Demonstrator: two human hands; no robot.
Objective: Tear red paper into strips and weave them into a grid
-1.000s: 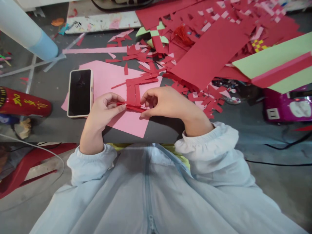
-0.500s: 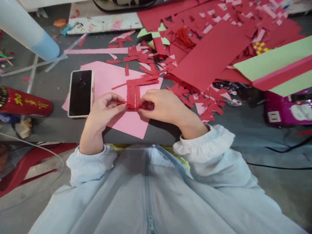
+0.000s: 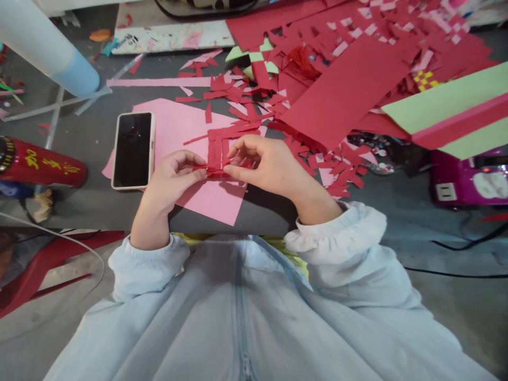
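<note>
A small piece of red paper strips (image 3: 215, 148), laid crosswise over one another, rests on a sheet of pink paper (image 3: 210, 203). At its lower left corner my left hand (image 3: 174, 172) pinches the end of a red strip between thumb and index finger. My right hand (image 3: 264, 164) is at the right side of the strips, its thumb and index fingertips apart beside the lower right corner. Its other fingers are partly hidden, and some red paper shows between them. A phone (image 3: 133, 151) with a dark screen lies on the pink sheet's left edge, close to my left hand.
Cut red and pink scraps (image 3: 333, 164) are heaped right and behind. A large red sheet (image 3: 347, 92) and a folded green-and-red paper (image 3: 448, 106) lie over them. At left are a red can (image 3: 43, 164) and a white-and-blue cylinder (image 3: 75, 71). A purple box (image 3: 468, 182) sits far right.
My right hand has loosened its pinch at the lower right of the strips; its index finger has lifted and its fingers have spread. My left hand keeps its hold.
</note>
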